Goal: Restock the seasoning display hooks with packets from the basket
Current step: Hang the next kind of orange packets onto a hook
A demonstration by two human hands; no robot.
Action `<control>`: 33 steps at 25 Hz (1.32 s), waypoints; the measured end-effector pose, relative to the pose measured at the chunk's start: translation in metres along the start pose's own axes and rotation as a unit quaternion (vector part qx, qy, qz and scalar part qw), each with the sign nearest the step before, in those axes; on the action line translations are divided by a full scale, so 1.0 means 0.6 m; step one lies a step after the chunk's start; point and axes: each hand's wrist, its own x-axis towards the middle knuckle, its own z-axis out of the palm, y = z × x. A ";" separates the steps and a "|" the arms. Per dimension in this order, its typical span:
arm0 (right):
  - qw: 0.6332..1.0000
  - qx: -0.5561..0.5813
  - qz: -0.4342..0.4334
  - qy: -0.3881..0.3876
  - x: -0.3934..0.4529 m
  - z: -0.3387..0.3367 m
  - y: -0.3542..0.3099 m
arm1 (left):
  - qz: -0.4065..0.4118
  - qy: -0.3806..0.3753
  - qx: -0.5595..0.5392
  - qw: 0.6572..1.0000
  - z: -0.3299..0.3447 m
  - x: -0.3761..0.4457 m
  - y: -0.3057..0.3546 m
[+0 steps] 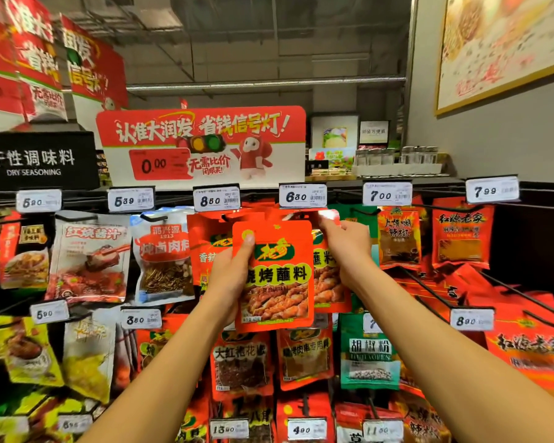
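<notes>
Up at the top row of hooks: a person stands close to a wall of hanging seasoning packets, both arms raised toward the hook under the 6.80 price tag [302, 196].
Packet in hand: an orange-red barbecue dip packet [274, 276], held upright and facing outward, its hang hole at the top edge just below that tag, probably so the hole can be lined up with the hook tip.
Left grip: the left hand [229, 276] pinches the packet along its left edge, thumb [248, 247] pressed on the front and the other fingers hidden behind, which keeps the pouch flat and steady.
Right grip: the right hand [349, 243] reaches to the top of the matching packets [328, 273] already on the hook, fingers curled onto their upper edge; it seems to be holding them back or steadying them to make room. I cannot tell how firmly it pinches.
Hook itself: hidden behind the tag and packets, so whether the hole is already on it cannot be seen.
Neighbours: a clear stew-spice pouch [165, 254] hangs to the left, a chilli powder packet [398, 239] to the right, each under its own tag.
Basket: not in view.
Stage, as I judge it: threading the packet onto the hook, not yet let go.
</notes>
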 end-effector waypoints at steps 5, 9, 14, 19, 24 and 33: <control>0.997 0.027 0.041 -0.060 0.004 -0.006 0.004 | -0.004 0.016 0.017 1.000 0.036 0.015 -0.004; 0.993 0.065 0.026 -0.098 0.001 -0.018 0.012 | 0.010 0.025 0.028 0.999 0.082 0.029 0.003; 0.993 -0.088 -0.055 -0.055 0.012 -0.019 0.001 | -0.047 0.044 -0.002 0.998 0.115 0.049 0.007; 0.993 -0.098 -0.048 -0.041 0.017 -0.012 -0.008 | -0.081 0.066 -0.027 0.994 0.116 0.054 0.003; 0.995 -0.098 -0.031 -0.014 0.021 -0.004 -0.010 | -0.069 0.092 0.008 0.993 0.114 0.066 0.018; 0.996 -0.082 0.001 -0.038 0.029 0.006 0.005 | -0.094 0.145 0.072 0.982 0.124 0.074 0.015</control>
